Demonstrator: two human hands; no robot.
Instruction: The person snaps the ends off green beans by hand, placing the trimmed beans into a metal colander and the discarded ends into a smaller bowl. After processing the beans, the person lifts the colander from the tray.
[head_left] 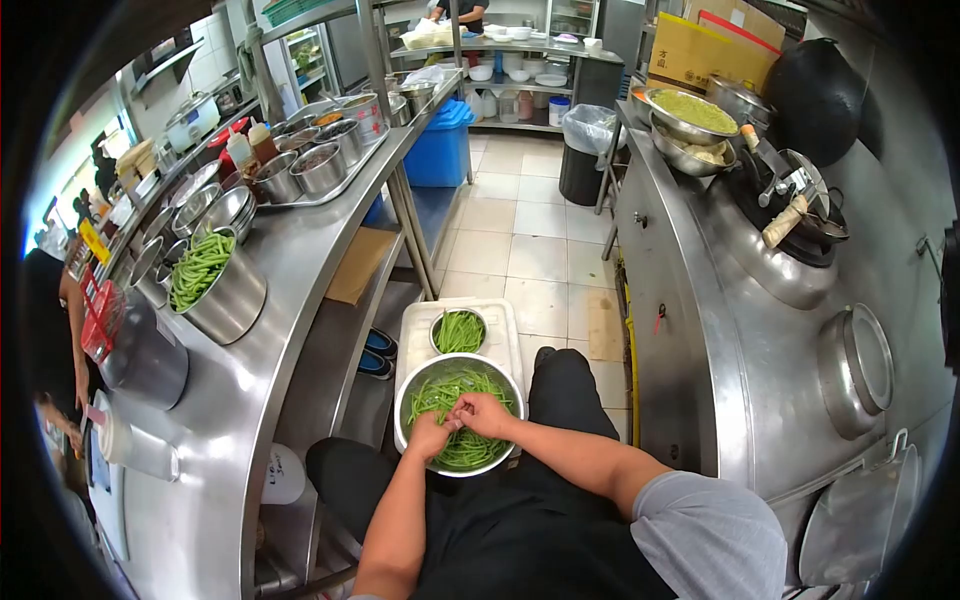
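A large steel bowl [402,412] of green beans [462,382] stands between my knees. Over it, my left hand [430,436] and my right hand [482,414] meet with their fingertips pinched together. Both are closed on a green bean, mostly hidden by the fingers. Just beyond the large bowl, a smaller steel bowl [435,342] with more green beans rests on a white plastic lid or board [504,318].
Left, a steel counter [225,400] carries a tall pot [235,300] of green beans and several steel containers. A stove counter [690,370] with a wok [815,235] runs along the right. Ahead are a blue bin [440,150], a black bin [583,175] and another person [465,12].
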